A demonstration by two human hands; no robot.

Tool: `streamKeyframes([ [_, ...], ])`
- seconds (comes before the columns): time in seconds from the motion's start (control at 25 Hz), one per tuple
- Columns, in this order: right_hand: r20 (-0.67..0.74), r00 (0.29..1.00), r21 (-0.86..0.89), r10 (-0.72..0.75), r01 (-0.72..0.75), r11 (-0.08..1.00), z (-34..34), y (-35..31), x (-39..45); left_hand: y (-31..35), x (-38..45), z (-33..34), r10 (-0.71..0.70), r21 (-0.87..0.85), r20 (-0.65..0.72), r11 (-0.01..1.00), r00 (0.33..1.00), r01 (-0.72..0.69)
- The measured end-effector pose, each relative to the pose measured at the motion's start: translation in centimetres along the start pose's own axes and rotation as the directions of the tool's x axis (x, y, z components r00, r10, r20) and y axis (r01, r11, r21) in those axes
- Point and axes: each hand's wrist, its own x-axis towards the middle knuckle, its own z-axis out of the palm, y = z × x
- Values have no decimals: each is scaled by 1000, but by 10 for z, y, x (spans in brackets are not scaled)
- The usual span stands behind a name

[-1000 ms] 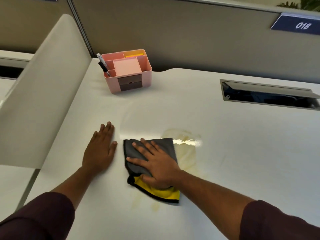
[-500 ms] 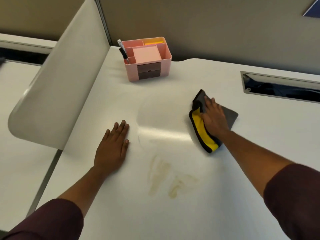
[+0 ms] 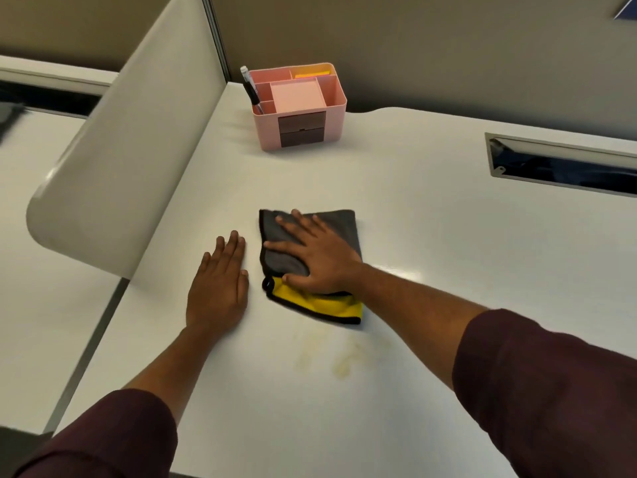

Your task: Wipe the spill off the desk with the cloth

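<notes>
Covering much of the cloth (image 3: 339, 222), right hand (image 3: 319, 258) flat.

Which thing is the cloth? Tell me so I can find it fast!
Look at the big white desk, in front of the pink organizer. The cloth lies flat under the right hand, beside the left hand. It is the only soft thing: grey on top, yellow underneath.

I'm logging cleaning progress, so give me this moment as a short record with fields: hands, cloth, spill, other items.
left hand: flat on the desk, holding nothing
right hand: fingers spread, pressing on the cloth
cloth: grey and yellow, folded, beside the left hand
spill: faint yellowish streaks on the near side of the cloth, uncovered
other items: pink organiser with a pen at the back
</notes>
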Motion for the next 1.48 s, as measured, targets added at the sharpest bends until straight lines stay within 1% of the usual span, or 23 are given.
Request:
streamKeyframes([
  [0.08,-9,998,-13,-56,56,998,9,-19,-15,0,-9,-1,11,14,18,1000,1000,-12],
  [0.2,-14,994,-2,-105,105,994,15,-40,-50,6,-30,0,-29,16,4,999,1000,29],
  [0.28,-9,994,16,-113,113,993,17,-49,-82,14,-44,1,-55,19,5,998,998,55],
  [0.36,-3,996,24,-89,90,996,16,-52,-123,20,-57,3,-56,30,25,998,998,55],
  [0.52,-22,997,39,74,-73,997,10,-19,-193,27,-66,2,-51,42,32,998,998,50],
  [0.56,-35,989,45,145,-143,989,8,-5,-203,28,-66,3,-48,48,33,998,998,47],
  [0.64,-71,949,44,306,-304,952,3,25,-211,29,-65,3,-39,45,35,998,999,38],
  [0.72,-83,897,7,434,-435,900,-2,56,-205,31,-65,2,-35,42,37,999,999,34],
  [0.8,-82,844,-13,529,-532,847,-8,82,-186,30,-66,3,-33,37,30,999,999,32],
  [0.88,-90,800,10,593,-595,804,-15,98,-155,31,-64,1,-35,23,28,999,999,34],
  [0.92,-88,792,21,604,-605,796,-18,100,-137,32,-63,0,-35,19,28,999,999,34],
  [0.96,-83,796,25,600,-600,800,-18,99,-119,32,-63,1,-32,17,28,999,999,31],
  [1.04,-73,827,40,557,-556,830,-18,84,-86,33,-62,2,-23,16,23,1000,999,23],
  [1.2,-32,897,78,442,-438,895,-2,19,-58,29,-63,1,-13,20,40,1000,999,12],
  [1.28,-30,925,83,380,-376,923,6,-16,-65,28,-62,0,-6,16,45,1000,999,6],
  [1.4,-30,956,66,290,-288,955,19,-64,-99,27,-62,-1,-3,32,64,999,998,1],
  [1.48,10,972,64,237,-237,969,24,-82,-127,27,-63,-1,-10,38,72,999,997,8],
])
